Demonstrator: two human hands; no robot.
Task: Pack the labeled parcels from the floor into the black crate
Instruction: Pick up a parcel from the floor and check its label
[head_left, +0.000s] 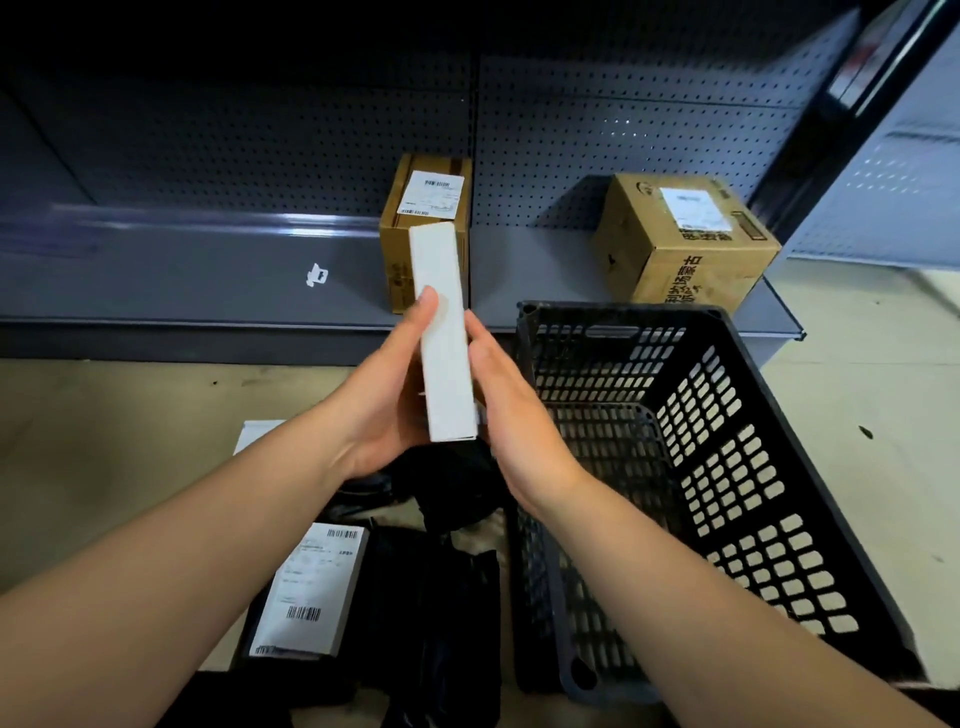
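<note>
A slim white box (441, 322) stands on edge in the air between my two hands, left of the black crate (727, 467). My left hand (387, 395) holds its left side, thumb lying along the top edge. My right hand (511, 410) presses flat against its right side with straight fingers. The crate sits on the floor at the right and looks empty. On the floor below my left forearm lies a dark parcel with a white barcode label (306, 592).
Two labelled cardboard boxes stand on the low grey shelf: a tall one (410, 208) behind the white box, a cube-shaped one (685, 239) behind the crate. A pegboard wall backs the shelf. Dark trousers and shoes show below my hands. A white strip (260, 431) lies on the floor.
</note>
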